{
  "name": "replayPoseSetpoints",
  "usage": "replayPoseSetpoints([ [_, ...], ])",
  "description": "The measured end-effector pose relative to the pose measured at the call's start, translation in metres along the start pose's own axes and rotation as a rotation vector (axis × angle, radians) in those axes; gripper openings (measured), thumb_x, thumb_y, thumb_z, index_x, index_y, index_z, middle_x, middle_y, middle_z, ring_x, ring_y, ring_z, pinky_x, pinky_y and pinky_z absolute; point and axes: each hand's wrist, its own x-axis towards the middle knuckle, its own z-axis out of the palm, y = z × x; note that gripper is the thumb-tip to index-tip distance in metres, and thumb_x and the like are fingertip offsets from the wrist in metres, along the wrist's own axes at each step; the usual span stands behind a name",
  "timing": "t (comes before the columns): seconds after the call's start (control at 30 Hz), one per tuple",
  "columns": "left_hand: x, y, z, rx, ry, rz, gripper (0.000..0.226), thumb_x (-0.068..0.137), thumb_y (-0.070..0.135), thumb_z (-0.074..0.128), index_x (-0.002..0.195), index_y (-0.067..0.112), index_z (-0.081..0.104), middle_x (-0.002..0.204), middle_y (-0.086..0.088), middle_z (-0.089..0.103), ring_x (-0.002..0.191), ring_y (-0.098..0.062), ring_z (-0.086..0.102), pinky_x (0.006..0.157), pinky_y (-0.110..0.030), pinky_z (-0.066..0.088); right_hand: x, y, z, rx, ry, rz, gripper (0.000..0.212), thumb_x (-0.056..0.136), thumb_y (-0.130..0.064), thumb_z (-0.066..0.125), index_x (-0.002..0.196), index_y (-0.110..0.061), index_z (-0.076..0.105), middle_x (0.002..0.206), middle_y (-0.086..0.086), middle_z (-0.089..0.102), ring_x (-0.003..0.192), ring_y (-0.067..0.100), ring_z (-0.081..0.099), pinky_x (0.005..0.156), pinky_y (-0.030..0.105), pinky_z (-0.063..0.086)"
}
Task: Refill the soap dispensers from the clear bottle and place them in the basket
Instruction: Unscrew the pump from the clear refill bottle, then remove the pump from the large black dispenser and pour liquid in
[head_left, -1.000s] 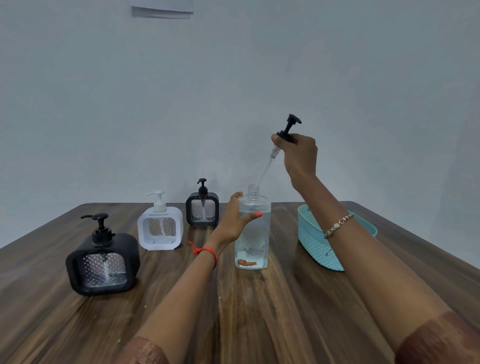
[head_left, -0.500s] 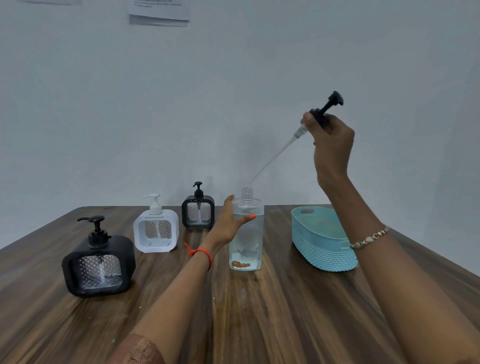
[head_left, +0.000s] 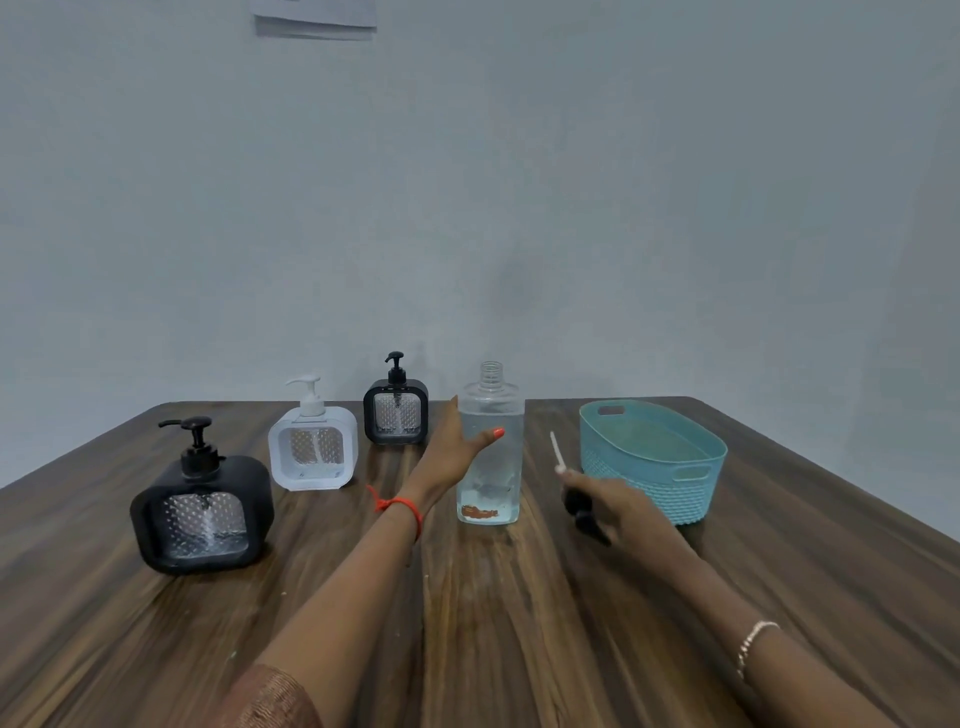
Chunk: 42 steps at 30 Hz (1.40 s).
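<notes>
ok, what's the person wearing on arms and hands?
Bare hands, no gloves. Left hand: orange-red thread band at the wrist, orange polish on the thumbnail, a brown shimmery sleeve further up the arm. Right hand: thin pale beaded bracelet near the wrist; no sleeve in view on that arm.

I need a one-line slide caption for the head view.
The left hand holds the uncapped bottle upright; the right hand holds a black pump low, between bottle and basket.

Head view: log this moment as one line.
left hand: grips clear bottle, upright, neck open | right hand: holds black pump beside basket | dispensers: three on table, pumps on
</notes>
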Motion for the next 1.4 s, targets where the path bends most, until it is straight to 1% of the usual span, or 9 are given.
replayPoseSetpoints([
  [0.2,-0.009,-0.004,0.001,-0.012,0.006,-0.038,0.048,0.09,0.012,0.057,0.134,0.012,0.037,0.123,0.002,0.051,0.111,-0.009,0.051,0.074,-0.002,0.045,-0.005,0.007,0.011,-0.023,-0.221,-0.043,0.062,0.088,-0.007,0.058,0.142,-0.027,0.034,0.141,-0.02,0.035,0.127,0.007,0.048,0.099,0.009,0.03],
  [0.33,-0.017,-0.003,0.004,-0.039,-0.01,-0.049,0.037,0.089,0.005,0.056,0.123,0.014,0.043,0.104,0.009,0.056,0.09,0.006,0.057,0.069,-0.003,0.046,0.0,0.004,0.008,-0.008,-0.303,-0.051,0.061,0.088,-0.011,0.06,0.142,-0.025,0.035,0.145,-0.011,0.039,0.128,0.005,0.044,0.096,0.003,0.026],
  [0.47,-0.023,-0.004,-0.001,-0.03,-0.011,-0.115,0.033,0.087,0.013,0.062,0.113,0.02,0.044,0.109,0.006,0.058,0.106,-0.008,0.059,0.084,-0.015,0.049,0.008,0.01,0.008,-0.082,-0.412,-0.035,0.068,0.084,0.0,0.059,0.139,-0.033,0.038,0.144,-0.011,0.042,0.13,0.011,0.044,0.105,0.024,0.039],
  [0.57,-0.026,0.003,-0.014,0.047,0.035,-0.118,0.049,0.085,0.02,0.065,0.126,0.009,0.041,0.12,0.002,0.052,0.116,-0.013,0.05,0.088,-0.018,0.043,0.022,-0.004,0.001,-0.115,-0.319,-0.033,0.057,0.083,0.004,0.056,0.131,-0.025,0.05,0.135,-0.005,0.053,0.123,0.016,0.05,0.1,0.023,0.04],
  [0.7,-0.035,0.022,-0.045,0.136,0.169,-0.044,0.05,0.086,0.015,0.064,0.129,0.008,0.043,0.11,0.007,0.048,0.104,-0.007,0.045,0.078,-0.009,0.038,0.052,-0.067,-0.015,0.123,-0.057,-0.097,0.044,0.073,0.019,0.046,0.104,-0.003,0.069,0.106,0.009,0.07,0.1,0.017,0.065,0.078,-0.003,0.037],
  [0.8,-0.047,0.031,-0.077,0.159,0.273,-0.006,0.037,0.085,0.014,0.065,0.119,0.006,0.055,0.105,-0.003,0.06,0.089,-0.013,0.057,0.08,-0.021,0.044,0.076,-0.126,-0.015,0.315,0.002,-0.162,0.035,0.072,0.017,0.044,0.092,0.004,0.07,0.092,0.01,0.071,0.084,0.011,0.063,0.072,-0.002,0.04],
  [0.97,-0.079,0.045,-0.138,0.26,0.452,0.08,0.027,0.085,0.009,0.064,0.112,0.007,0.059,0.099,-0.002,0.064,0.081,-0.007,0.06,0.069,-0.003,0.046,0.116,-0.203,0.015,0.51,0.067,-0.12,0.021,0.08,0.003,0.056,0.096,0.0,0.069,0.094,0.014,0.071,0.088,0.023,0.066,0.065,0.003,0.041],
  [1.2,-0.13,0.025,-0.204,0.268,0.75,0.095,0.036,0.084,0.006,0.061,0.117,0.015,0.05,0.116,0.003,0.054,0.098,-0.011,0.054,0.083,-0.019,0.046,0.148,-0.272,0.072,0.631,-0.16,0.006,0.046,0.078,-0.023,0.072,0.118,-0.007,0.057,0.111,0.005,0.058,0.1,0.018,0.055,0.083,0.024,0.042],
  [1.4,-0.147,-0.016,-0.233,0.215,0.592,-0.283,0.073,0.083,0.009,0.066,0.142,0.003,0.023,0.141,-0.006,0.038,0.13,-0.02,0.036,0.102,-0.028,0.03,0.165,-0.306,0.101,0.704,-0.188,0.097,0.052,0.082,-0.031,0.069,0.123,-0.004,0.053,0.123,0.009,0.058,0.112,0.022,0.054,0.086,0.025,0.039],
])
